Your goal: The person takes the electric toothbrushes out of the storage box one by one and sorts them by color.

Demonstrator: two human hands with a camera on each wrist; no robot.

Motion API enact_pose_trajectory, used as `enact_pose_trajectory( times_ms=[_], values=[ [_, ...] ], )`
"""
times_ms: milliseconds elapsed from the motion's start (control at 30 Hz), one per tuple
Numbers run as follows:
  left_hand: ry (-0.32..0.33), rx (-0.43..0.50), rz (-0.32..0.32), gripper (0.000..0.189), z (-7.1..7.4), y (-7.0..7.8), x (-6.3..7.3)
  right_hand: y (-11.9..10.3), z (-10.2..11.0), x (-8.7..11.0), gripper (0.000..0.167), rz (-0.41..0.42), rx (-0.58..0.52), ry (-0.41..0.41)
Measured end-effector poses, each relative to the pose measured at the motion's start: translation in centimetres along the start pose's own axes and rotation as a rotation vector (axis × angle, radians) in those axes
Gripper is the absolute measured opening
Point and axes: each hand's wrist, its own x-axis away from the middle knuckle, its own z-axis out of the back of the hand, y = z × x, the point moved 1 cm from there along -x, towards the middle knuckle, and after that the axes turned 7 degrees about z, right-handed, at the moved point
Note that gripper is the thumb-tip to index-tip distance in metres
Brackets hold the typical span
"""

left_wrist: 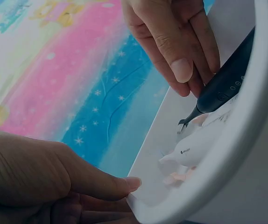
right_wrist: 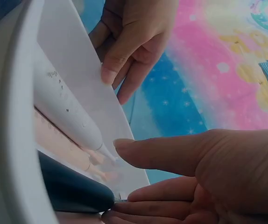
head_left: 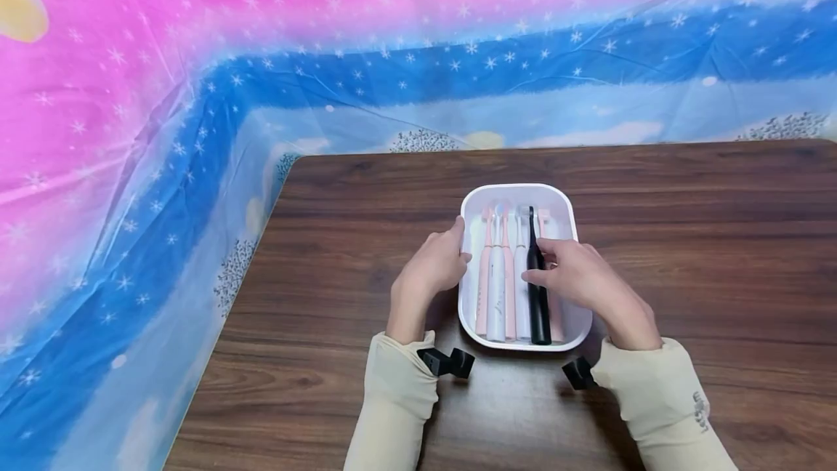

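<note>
A white tray [head_left: 466,311] with rounded corners holds several electric toothbrushes side by side, heads toward the far end. My left hand [head_left: 434,260] grips its left rim, with the thumb [left_wrist: 133,184] on top and the fingers outside. On the right, a black electric toothbrush [head_left: 539,304] lies among white and pink ones. My right hand [head_left: 578,271] is over it, fingers near its neck and thumb stretched out apart from the fingers; the right wrist view shows these fingers [right_wrist: 159,207] fairly straight. White [head_left: 496,296] and pink [head_left: 484,289] toothbrushes lie further left.
The tray stands on a dark wood-grain table [head_left: 340,238]. Behind and to the left hangs a pink and blue snowflake-patterned cloth [head_left: 392,86]. Black wrist mounts [head_left: 451,363] sit at the cream sleeves [head_left: 395,391], close to the tray's near end.
</note>
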Motion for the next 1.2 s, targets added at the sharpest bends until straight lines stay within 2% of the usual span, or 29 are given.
enact_pose_trajectory(
  times_ms=[233,333,533,633,767,1000,1200],
  values=[
    [0.006,-0.003,-0.013,0.063,0.0,0.0,0.3,0.2,-0.5,-0.1,0.036,-0.027,-0.017,0.054],
    [0.01,-0.003,-0.015,0.063,0.0,0.1,0.3,0.2,-0.7,-0.2,0.028,-0.028,-0.004,0.084],
    [0.013,-0.007,-0.011,0.063,0.0,0.1,0.3,0.0,-0.9,-0.4,0.039,-0.051,0.001,0.069],
    [0.016,-0.009,-0.011,0.063,0.0,0.1,0.3,-0.1,-0.9,-0.5,0.027,-0.032,0.013,0.067],
    [0.016,-0.012,-0.009,0.063,0.0,0.1,0.3,-0.1,-1.0,-0.5,0.019,-0.007,0.043,0.067],
    [0.015,-0.013,-0.006,0.063,0.1,0.2,0.2,-0.4,-1.2,-0.8,0.017,-0.018,0.09,0.073],
    [0.027,-0.025,-0.02,0.063,0.1,0.2,0.3,-0.5,-1.4,-0.9,0.022,-0.063,0.094,0.07]
  ],
)
